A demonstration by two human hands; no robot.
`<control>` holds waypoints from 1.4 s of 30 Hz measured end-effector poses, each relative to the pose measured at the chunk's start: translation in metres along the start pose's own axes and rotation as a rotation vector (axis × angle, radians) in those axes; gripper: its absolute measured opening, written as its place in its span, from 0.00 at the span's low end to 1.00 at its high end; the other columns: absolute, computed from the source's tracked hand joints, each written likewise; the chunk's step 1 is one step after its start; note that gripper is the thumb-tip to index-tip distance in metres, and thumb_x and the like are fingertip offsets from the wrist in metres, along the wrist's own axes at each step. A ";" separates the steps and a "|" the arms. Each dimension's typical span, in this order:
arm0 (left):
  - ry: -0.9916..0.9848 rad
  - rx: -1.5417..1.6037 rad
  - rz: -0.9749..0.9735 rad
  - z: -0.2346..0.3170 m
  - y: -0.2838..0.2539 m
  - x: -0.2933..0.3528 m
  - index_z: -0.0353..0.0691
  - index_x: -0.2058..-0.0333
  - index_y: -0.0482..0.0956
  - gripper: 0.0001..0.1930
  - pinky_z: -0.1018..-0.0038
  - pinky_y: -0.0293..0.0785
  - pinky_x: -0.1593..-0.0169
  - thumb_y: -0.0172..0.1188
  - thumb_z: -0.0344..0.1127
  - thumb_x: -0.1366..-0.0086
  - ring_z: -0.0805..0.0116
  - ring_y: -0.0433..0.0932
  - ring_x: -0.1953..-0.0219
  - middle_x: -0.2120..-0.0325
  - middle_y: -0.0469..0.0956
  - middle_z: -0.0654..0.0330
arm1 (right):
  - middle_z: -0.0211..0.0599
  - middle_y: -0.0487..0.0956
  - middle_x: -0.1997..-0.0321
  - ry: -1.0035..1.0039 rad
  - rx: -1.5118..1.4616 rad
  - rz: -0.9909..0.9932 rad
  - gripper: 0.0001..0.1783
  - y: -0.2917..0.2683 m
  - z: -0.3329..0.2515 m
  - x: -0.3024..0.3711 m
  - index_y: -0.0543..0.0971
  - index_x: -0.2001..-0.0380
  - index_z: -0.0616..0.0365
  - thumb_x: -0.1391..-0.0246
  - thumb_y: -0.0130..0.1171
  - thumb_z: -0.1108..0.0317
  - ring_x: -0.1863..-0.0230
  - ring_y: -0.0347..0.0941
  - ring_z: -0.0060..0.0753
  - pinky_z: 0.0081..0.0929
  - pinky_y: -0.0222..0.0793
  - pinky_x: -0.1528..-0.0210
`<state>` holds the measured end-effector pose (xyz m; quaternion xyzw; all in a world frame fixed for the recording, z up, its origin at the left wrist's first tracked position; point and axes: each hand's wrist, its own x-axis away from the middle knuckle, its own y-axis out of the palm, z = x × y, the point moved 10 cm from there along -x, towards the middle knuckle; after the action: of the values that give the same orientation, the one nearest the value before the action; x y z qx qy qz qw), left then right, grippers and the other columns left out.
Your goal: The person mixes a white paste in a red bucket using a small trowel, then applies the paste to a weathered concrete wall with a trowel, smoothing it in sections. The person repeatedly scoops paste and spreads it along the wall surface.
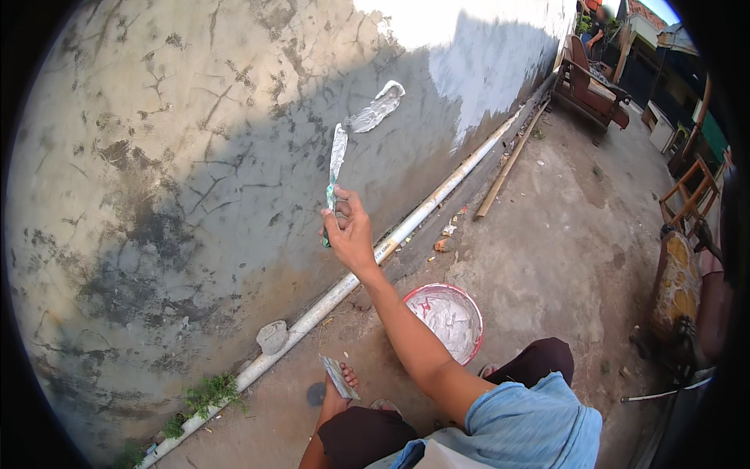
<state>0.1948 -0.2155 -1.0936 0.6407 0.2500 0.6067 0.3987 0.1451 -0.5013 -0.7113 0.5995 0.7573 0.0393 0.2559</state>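
A: Right hand first. What do I log?

B: On my remote feed, the right hand [353,228] is raised before the cracked wall [234,102], thumb and fingers clamped on the green handle of a putty knife [334,176]. Blade points up, coated white. Whether it touches the wall, I can't tell.

A: Filler on the wall?

B: One smear of white filler [376,108], just beyond the blade tip, up and to the right. Shadow covers that stretch; sunlight lies higher up.

A: And the left?

B: I have the left hand [349,377] low, near the left knee, fingers closed on a flat scraper [339,379].

A: Supply?

B: Red-rimmed bucket [480,316] on the ground, under the right forearm's outer side, holding thick white paste [449,320].

A: Surroundings?

B: A white pipe [422,213] runs along the wall's foot. Stone [273,337] against it, weeds [207,393] toward its near end. Wooden pole [508,166] on the ground beside the pipe; brown armchair [582,82] farther off.
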 end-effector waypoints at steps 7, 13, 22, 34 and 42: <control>0.251 -0.376 0.338 0.029 0.026 -0.003 0.41 0.61 0.75 0.16 0.60 0.73 0.62 0.46 0.44 0.39 0.57 0.76 0.69 0.71 0.77 0.57 | 0.39 0.76 0.64 0.318 -0.411 -0.136 0.22 -0.107 -0.014 0.028 0.64 0.39 0.62 0.35 0.44 0.68 0.78 0.71 0.21 0.16 0.68 0.81; 0.257 -0.352 0.255 0.030 0.062 0.003 0.38 0.55 0.74 0.18 0.55 0.75 0.49 0.47 0.40 0.41 0.53 0.79 0.57 0.61 0.80 0.53 | 0.31 0.76 0.69 0.528 -0.128 -0.351 0.20 -0.157 -0.016 0.020 0.69 0.43 0.59 0.36 0.48 0.65 0.82 0.65 0.13 0.12 0.60 0.84; 0.389 -0.586 0.168 0.041 0.105 -0.014 0.46 0.48 0.67 0.17 0.65 0.76 0.55 0.55 0.31 0.35 0.66 0.78 0.55 0.56 0.76 0.62 | 0.39 0.79 0.77 0.378 1.169 -0.883 0.19 -0.287 0.015 0.084 0.77 0.55 0.53 0.51 0.63 0.61 0.78 0.75 0.40 0.37 0.70 0.72; 0.671 -1.041 0.100 0.027 0.269 -0.008 0.42 0.44 0.64 0.20 0.75 0.77 0.58 0.56 0.28 0.33 0.73 0.78 0.56 0.55 0.76 0.60 | 0.48 0.72 0.46 -0.258 1.123 -0.685 0.35 -0.204 -0.024 0.112 0.73 0.45 0.57 0.57 0.71 0.58 0.47 0.68 0.53 0.45 0.64 0.43; 0.982 -1.567 -0.059 0.001 0.393 0.022 0.29 0.50 0.72 0.17 0.76 0.76 0.56 0.60 0.25 0.38 0.76 0.76 0.59 0.61 0.78 0.59 | 0.51 0.70 0.45 -0.448 0.756 -0.335 0.39 -0.097 -0.032 0.090 0.69 0.39 0.58 0.59 0.66 0.76 0.47 0.69 0.57 0.44 0.68 0.45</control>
<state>0.1348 -0.4170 -0.7607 -0.1476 -0.0747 0.7956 0.5829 0.0311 -0.4365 -0.7497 0.5140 0.7310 -0.4114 0.1795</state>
